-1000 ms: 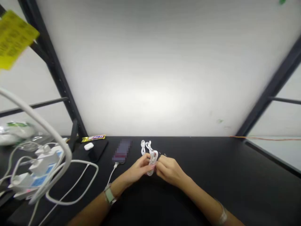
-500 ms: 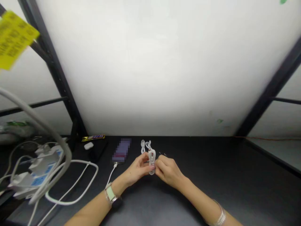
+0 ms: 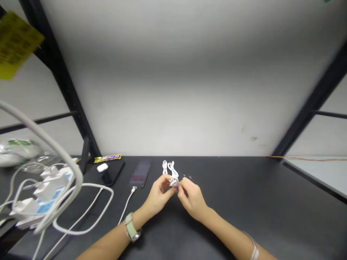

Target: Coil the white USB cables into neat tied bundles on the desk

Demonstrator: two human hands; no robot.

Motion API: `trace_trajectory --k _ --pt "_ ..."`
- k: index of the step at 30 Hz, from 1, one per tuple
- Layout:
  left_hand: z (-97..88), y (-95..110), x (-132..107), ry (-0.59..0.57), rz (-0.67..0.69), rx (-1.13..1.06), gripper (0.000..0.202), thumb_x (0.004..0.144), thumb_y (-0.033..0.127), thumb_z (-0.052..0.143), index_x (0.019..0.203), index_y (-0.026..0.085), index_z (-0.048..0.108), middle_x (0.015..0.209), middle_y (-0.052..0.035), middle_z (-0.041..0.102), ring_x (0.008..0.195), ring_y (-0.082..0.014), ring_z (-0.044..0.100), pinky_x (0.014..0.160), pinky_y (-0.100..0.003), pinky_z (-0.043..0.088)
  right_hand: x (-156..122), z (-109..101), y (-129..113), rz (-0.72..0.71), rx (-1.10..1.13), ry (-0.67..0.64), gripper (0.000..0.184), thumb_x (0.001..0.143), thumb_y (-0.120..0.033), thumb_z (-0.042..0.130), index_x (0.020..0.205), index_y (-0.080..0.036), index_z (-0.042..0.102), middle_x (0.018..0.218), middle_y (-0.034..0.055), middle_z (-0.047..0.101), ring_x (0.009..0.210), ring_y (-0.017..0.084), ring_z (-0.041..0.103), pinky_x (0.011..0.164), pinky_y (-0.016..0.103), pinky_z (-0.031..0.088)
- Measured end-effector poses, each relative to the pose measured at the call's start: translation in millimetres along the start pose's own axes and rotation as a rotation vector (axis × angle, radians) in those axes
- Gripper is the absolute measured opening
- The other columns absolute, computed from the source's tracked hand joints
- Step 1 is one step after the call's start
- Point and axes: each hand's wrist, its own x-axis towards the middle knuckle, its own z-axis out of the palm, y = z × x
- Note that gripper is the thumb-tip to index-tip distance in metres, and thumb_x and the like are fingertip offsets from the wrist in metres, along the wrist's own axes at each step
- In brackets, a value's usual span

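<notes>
A coiled white cable (image 3: 171,173) stands up from between my hands, its loops rising toward the back of the black table (image 3: 271,206). My left hand (image 3: 159,195) pinches the lower part of the bundle between thumb and fingers. My right hand (image 3: 192,199) grips the same bundle from the other side, and its fingers hide the cable's middle. A pale green strap watch (image 3: 131,227) sits on my left wrist, and a silvery bracelet (image 3: 254,250) circles my right wrist.
To the left lie a pixelated phone (image 3: 139,174) with a white charging cable (image 3: 126,206), a white earbud case (image 3: 102,167) on a black pad (image 3: 115,174), and a candy bar (image 3: 107,158). White chargers (image 3: 46,195) and thick looped cables (image 3: 81,213) fill the far left.
The white bundle looks shorter and more tightly gathered between my fingers. Both hands have shifted slightly on it, and the view has tilted a little.
</notes>
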Motion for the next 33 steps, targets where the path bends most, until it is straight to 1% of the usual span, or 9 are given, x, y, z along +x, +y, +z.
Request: trace_trajectory --k 4,9,15,18,23,25,27,30,33 --pt "0.6 1 -3 0.038 0.083 0.098 0.012 0.076 0.023 0.062 0.085 0.017 0.057 0.089 -0.0050 0.062 0.088 -0.0184 0.058 0.083 -0.031 0.043 0 2 -5 0.091 0.100 0.043 0.024 0.088 -0.021 0.037 0.065 -0.019 0.040 0.059 -0.0029 0.038 0.051 0.011 0.038 0.049 0.023 0.029" --pt "-3.4 3 -4 0.062 0.278 0.317 0.004 0.078 0.017 0.058 0.078 0.019 0.061 0.090 -0.0066 0.065 0.097 -0.0207 0.058 0.089 -0.035 0.042 -3 8 -2 0.288 0.273 0.022 0.030 0.088 -0.030 0.041 0.061 -0.019 0.039 0.056 -0.0037 0.038 0.050 0.009 0.035 0.047 0.022 0.028" --pt "-16.5 -1 3 -0.055 0.629 0.605 0.022 0.081 0.007 0.049 0.088 0.021 0.064 0.093 -0.0052 0.067 0.100 -0.0184 0.057 0.091 -0.039 0.043 0 11 1 0.728 0.902 -0.099 0.035 0.081 -0.046 0.050 0.062 -0.020 0.037 0.046 -0.0098 0.029 0.037 0.004 0.021 0.036 0.017 0.016" --pt "-20.2 -2 5 -0.087 0.820 0.726 0.024 0.080 0.002 0.050 0.090 0.019 0.063 0.092 -0.0049 0.067 0.103 -0.0176 0.056 0.094 -0.041 0.043 4 9 0 0.900 1.179 -0.158 0.038 0.076 -0.042 0.059 0.059 -0.019 0.033 0.046 -0.0114 0.024 0.038 0.002 0.014 0.035 0.015 0.009" --pt "-20.8 3 5 -0.154 0.921 0.850 0.020 0.079 0.003 0.053 0.088 0.019 0.062 0.094 -0.0038 0.068 0.104 -0.0174 0.056 0.096 -0.041 0.043 4 7 12 1.161 1.535 -0.345 0.035 0.077 -0.032 0.057 0.056 -0.018 0.031 0.044 -0.0114 0.024 0.035 0.000 0.010 0.033 0.012 0.009" --pt "-20.9 4 5 -0.169 0.893 0.861 0.020 0.079 0.003 0.052 0.087 0.020 0.062 0.095 -0.0026 0.068 0.104 -0.0169 0.056 0.097 -0.040 0.042 4 6 17 1.229 1.607 -0.454 0.030 0.078 -0.027 0.052 0.056 -0.018 0.034 0.043 -0.0110 0.025 0.034 0.000 0.010 0.032 0.012 0.010" --pt "-20.8 3 5 -0.145 0.802 0.817 0.020 0.080 0.004 0.051 0.086 0.020 0.062 0.093 -0.0021 0.069 0.102 -0.0162 0.057 0.097 -0.039 0.040 4 5 19 1.202 1.630 -0.486 0.024 0.076 -0.024 0.049 0.057 -0.017 0.038 0.043 -0.0102 0.028 0.033 0.001 0.012 0.032 0.013 0.011" --pt "-19.7 1 6 -0.029 0.498 0.663 0.013 0.081 0.012 0.052 0.088 0.019 0.062 0.092 -0.0038 0.067 0.095 -0.0162 0.060 0.091 -0.035 0.043 7 2 18 1.041 1.501 -0.393 0.023 0.078 -0.032 0.048 0.063 -0.015 0.048 0.046 -0.0075 0.038 0.034 0.002 0.020 0.033 0.014 0.014" --pt "-17.7 -5 8 0.054 0.119 0.402 0.019 0.079 0.026 0.059 0.095 0.017 0.059 0.093 -0.0063 0.067 0.087 -0.0174 0.062 0.081 -0.031 0.048 8 1 16 0.889 1.093 -0.232 0.030 0.081 -0.042 0.046 0.071 -0.014 0.054 0.050 -0.0048 0.046 0.035 0.004 0.028 0.033 0.017 0.019"
